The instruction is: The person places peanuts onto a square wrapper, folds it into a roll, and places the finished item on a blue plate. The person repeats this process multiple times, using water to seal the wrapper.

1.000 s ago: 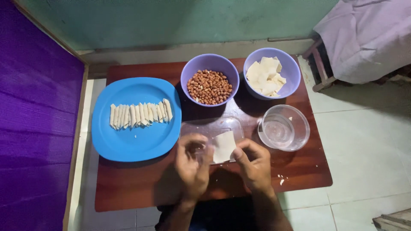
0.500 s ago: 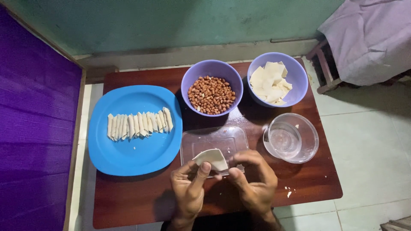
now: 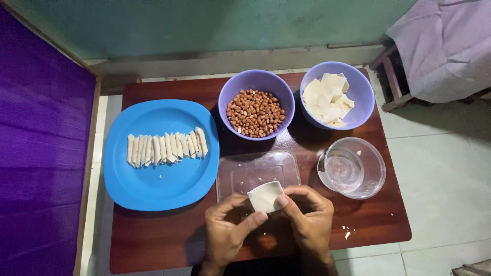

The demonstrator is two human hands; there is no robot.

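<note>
My left hand [image 3: 228,231] and my right hand [image 3: 307,219] together pinch a small pale square dough wrapper [image 3: 265,196], folded and lifted a little above the near edge of a clear plastic lid [image 3: 245,171]. Both thumbs and forefingers close on the wrapper's lower part. Behind it stands a purple bowl of peanuts [image 3: 255,113] and a second purple bowl holding flat dough wrappers [image 3: 327,98]. On the left, a blue plate [image 3: 153,179] carries a row of several rolled dough sticks [image 3: 166,146].
A clear glass bowl [image 3: 353,167] with a little water stands right of the lid. All rest on a low dark wooden table [image 3: 373,220] with crumbs near its right front. A purple wall is at left, a cloth-covered stool [image 3: 440,46] at back right.
The hands have drawn the wrapper nearer and folded it over; a second ago it lay flat on the clear lid. The camera view has shifted slightly.
</note>
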